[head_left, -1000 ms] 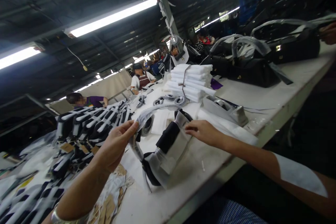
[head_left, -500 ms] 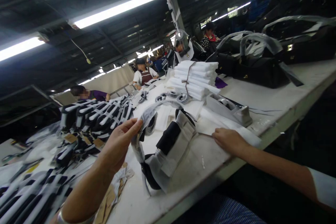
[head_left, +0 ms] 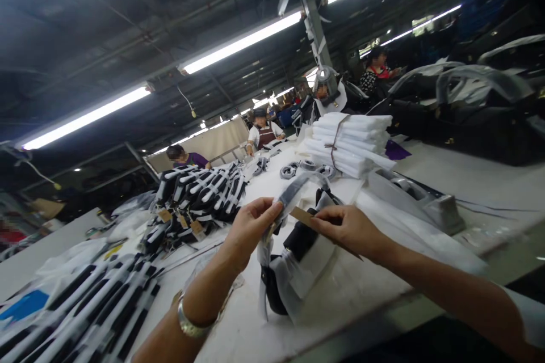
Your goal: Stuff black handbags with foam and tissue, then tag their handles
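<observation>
A small black bag point(head_left: 300, 240), partly wrapped in white packing sheet, stands tilted on the white worktable in front of me. My left hand point(head_left: 251, 229) pinches its arched handle point(head_left: 293, 188), which is covered in clear plastic film. Between the thumb and fingers of my right hand point(head_left: 351, 231) is a brown paper tag point(head_left: 302, 216), held up close to the handle and above the bag's body. Part of the bag is hidden behind the right hand and the tag.
Rows of wrapped black bags point(head_left: 200, 187) lie on the left, with wrapped black-and-white pieces point(head_left: 97, 306) nearer. Beyond my hands are a tied stack of white sheets point(head_left: 347, 144), coiled straps point(head_left: 289, 170) and a tape dispenser point(head_left: 440, 212). Larger black bags point(head_left: 472, 119) stand right. Co-workers sit farther back.
My right hand has moved from the tabletop, right of the bag, up and left to the handle, bringing the brown tag into sight. The left hand keeps its pinch. The view has shifted.
</observation>
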Tool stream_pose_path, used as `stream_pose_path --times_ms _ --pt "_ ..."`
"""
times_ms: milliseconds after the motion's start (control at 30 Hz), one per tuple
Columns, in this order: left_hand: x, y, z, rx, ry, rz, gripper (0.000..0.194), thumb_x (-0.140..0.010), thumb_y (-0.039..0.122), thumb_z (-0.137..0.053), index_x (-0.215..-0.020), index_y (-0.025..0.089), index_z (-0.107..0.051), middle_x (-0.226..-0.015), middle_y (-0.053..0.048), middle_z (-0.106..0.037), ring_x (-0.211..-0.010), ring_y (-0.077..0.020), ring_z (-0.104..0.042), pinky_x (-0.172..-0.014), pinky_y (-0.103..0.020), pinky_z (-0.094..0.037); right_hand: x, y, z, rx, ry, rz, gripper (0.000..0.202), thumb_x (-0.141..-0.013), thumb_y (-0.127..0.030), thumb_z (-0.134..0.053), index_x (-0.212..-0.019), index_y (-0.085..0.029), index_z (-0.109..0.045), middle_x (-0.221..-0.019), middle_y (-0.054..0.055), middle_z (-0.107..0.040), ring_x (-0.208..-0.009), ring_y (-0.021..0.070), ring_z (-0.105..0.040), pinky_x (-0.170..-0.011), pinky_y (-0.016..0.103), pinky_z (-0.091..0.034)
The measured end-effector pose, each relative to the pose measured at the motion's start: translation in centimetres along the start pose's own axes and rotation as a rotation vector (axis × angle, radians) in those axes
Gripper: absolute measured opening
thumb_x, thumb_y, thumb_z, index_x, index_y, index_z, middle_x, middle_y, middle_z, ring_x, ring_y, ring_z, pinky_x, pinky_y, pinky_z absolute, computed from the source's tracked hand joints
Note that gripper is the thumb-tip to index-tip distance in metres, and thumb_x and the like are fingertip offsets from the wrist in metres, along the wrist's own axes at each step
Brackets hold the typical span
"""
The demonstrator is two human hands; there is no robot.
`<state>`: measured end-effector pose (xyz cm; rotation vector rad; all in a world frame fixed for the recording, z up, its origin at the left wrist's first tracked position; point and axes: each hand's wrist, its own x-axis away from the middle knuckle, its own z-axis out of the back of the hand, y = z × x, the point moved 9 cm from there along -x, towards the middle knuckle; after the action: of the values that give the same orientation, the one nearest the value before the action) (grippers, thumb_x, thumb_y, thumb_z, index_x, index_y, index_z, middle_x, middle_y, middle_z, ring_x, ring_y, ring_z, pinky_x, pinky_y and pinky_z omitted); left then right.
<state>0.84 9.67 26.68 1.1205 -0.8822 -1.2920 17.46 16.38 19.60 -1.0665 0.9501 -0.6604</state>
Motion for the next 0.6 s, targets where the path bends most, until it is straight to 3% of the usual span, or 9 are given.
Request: stream_pose_path --times_ms 167,267,433,600 --pt "0.3 0.4 -0.5 -0.104 0.021 -0.005 0.046 -0.071 0.059 -0.078 -0.094 0.018 -0.073 -0.08 -0.002 -0.07 -0.073 -0.0154 -0.062 -0.064 -0.021 -0.046 -1.9 -1.3 -3.7 -0.343 -0.076 0.016 0.043 -0.076 -0.059 -0.072 -0.071 -0.017 -0.07 -0.053 -0.005 -0.046 -0.049 0.0079 -0.037 -0.047 0.024 -0.025" --pt "0.1 0.3 0.4 -0.165 0.063 0.019 0.05 -0.07 0.059 -0.078 -0.101 0.02 -0.074 -0.09 -0.003 -0.074 -0.083 -0.0201 -0.066 -0.071 -0.024 -0.05 -2.5 -1.5 -5.2 -0.555 -0.09 -0.049 0.043 -0.065 -0.057 -0.081 -0.068 -0.016 -0.069 -0.053 -0.007 -0.043 -0.049 0.0056 -0.031 -0.047 0.023 -0.022" --pt "0.0 -0.8 0.9 -0.183 0.008 0.147 0.056 -0.069 0.061 -0.078 -0.11 0.023 -0.073 -0.1 -0.005 -0.075 -0.098 -0.0278 -0.069 -0.081 -0.033 -0.056 -2.8 -0.7 -5.9 -0.637 -0.068 -0.163 0.041 -0.055 -0.052 -0.087 -0.07 -0.017 -0.074 -0.066 -0.002 -0.059 -0.062 0.0099 -0.05 -0.058 0.023 -0.042" --pt "-0.1 -0.4 1.0 -0.211 0.004 0.109 0.058 -0.069 0.061 -0.078 -0.111 0.021 -0.074 -0.104 -0.006 -0.077 -0.1 -0.0294 -0.07 -0.081 -0.033 -0.058 -2.9 -0.9 -5.6 -0.712 -0.055 -0.174 0.031 -0.057 -0.042 -0.085 -0.071 -0.017 -0.074 -0.07 0.0 -0.062 -0.073 0.0146 -0.057 -0.069 0.028 -0.049"
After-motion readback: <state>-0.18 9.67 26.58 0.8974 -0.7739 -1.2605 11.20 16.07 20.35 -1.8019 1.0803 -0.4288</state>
